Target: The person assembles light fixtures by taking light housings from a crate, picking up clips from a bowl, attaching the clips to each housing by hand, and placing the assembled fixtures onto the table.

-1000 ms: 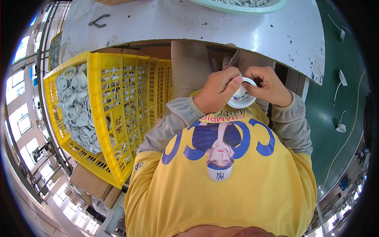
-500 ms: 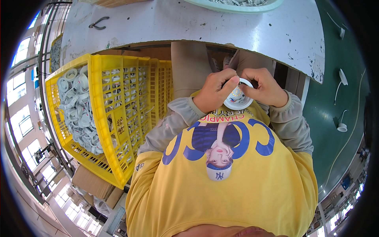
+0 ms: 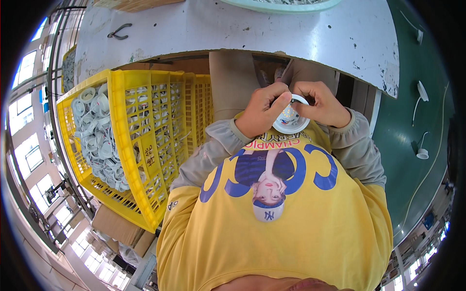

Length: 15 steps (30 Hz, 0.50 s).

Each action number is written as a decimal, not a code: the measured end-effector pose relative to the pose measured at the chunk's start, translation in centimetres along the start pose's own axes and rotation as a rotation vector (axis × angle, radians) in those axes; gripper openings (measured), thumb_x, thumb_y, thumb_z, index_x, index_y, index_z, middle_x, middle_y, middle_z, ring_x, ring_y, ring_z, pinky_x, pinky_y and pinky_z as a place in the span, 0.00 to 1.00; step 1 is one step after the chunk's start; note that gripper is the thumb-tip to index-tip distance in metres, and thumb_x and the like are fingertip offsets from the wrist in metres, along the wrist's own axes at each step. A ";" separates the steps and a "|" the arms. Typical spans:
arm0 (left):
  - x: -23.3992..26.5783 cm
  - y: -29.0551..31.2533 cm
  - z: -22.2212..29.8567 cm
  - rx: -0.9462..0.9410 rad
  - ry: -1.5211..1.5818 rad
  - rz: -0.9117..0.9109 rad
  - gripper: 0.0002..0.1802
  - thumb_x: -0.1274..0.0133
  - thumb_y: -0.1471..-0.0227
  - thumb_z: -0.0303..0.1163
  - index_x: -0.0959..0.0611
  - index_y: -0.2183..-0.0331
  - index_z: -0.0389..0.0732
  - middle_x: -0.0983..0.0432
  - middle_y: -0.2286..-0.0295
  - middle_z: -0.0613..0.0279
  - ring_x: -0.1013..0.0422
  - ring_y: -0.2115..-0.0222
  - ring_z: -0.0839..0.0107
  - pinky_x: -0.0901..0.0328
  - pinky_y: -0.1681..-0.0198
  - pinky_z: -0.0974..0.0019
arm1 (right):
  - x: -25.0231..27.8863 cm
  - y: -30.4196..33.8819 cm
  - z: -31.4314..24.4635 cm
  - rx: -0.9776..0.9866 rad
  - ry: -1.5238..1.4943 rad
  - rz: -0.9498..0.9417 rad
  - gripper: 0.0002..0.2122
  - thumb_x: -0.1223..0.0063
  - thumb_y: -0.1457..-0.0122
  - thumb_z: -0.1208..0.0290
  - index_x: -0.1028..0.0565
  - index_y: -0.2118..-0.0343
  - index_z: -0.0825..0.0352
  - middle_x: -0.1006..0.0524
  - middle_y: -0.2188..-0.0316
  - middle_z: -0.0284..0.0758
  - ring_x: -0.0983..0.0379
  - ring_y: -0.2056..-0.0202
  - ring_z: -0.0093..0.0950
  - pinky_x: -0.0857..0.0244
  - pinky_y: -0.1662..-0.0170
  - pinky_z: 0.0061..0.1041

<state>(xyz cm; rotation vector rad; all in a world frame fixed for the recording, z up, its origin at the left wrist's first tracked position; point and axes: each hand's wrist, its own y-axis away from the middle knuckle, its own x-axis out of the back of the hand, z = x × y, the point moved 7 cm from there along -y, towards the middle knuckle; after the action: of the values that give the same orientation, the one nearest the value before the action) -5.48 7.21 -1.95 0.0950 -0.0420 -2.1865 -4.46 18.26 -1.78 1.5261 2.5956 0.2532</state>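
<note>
A round white LED lamp cup [image 3: 291, 128] with a white rim is held up in front of my belly, just short of the table edge. Its open face shows a small board dotted with yellowish LEDs. My left hand [image 3: 264, 109] pinches the cup's far left rim between thumb and bent fingers. From the other side my right hand [image 3: 324, 105] grips it, the thumb reaching over the rim into the cup. The fingertips partly cover the board, so any small part or wire between them is hidden.
To my left stands a yellow plastic crate [image 3: 121, 145] filled with similar white lamp cups. The white table [image 3: 194, 29] ahead bears pliers [image 3: 119, 32] and a pale green basin [image 3: 281, 7] of small parts. On the right, a green surface [image 3: 395, 140] carries several white lamps with wires.
Both hands stay on the lamp cup, which has shifted very slightly left. The fingers have moved only a little, and the whole view has turned slightly.
</note>
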 end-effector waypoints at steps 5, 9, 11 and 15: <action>0.1 0.0 0.4 -0.015 -0.003 0.028 0.12 0.56 0.48 0.32 0.31 0.76 0.33 0.41 0.83 0.63 0.46 0.80 0.79 0.45 0.77 0.72 | -0.3 -0.2 0.4 -0.031 -0.082 -0.021 0.06 0.52 0.53 0.76 0.35 0.81 0.68 0.41 0.85 0.23 0.47 0.80 0.12 0.52 0.78 0.16; 0.3 0.1 -0.5 0.008 -0.032 -0.023 0.12 0.60 0.44 0.34 0.29 0.72 0.35 0.37 0.79 0.69 0.44 0.77 0.83 0.46 0.74 0.76 | -0.2 -0.4 0.0 0.012 -0.064 0.040 0.05 0.52 0.53 0.76 0.34 0.80 0.69 0.39 0.85 0.24 0.46 0.79 0.12 0.50 0.78 0.16; 0.5 0.1 -0.3 0.038 -0.092 0.012 0.12 0.61 0.45 0.33 0.29 0.71 0.35 0.37 0.80 0.68 0.44 0.78 0.83 0.46 0.75 0.76 | -0.1 -0.4 -0.1 0.014 -0.015 0.068 0.05 0.53 0.53 0.76 0.34 0.79 0.70 0.38 0.84 0.25 0.45 0.79 0.12 0.50 0.78 0.16; 0.6 0.1 0.1 0.034 -0.155 0.022 0.11 0.61 0.45 0.32 0.29 0.71 0.34 0.37 0.80 0.66 0.44 0.78 0.82 0.45 0.75 0.74 | 0.2 -0.3 0.0 0.071 0.042 0.097 0.05 0.53 0.55 0.75 0.33 0.79 0.71 0.37 0.85 0.27 0.45 0.80 0.13 0.49 0.78 0.17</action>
<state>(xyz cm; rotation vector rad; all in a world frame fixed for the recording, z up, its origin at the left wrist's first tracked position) -5.76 6.69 -1.92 -0.0558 -0.1670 -2.1672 -4.84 18.26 -1.84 1.6908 2.5923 0.2063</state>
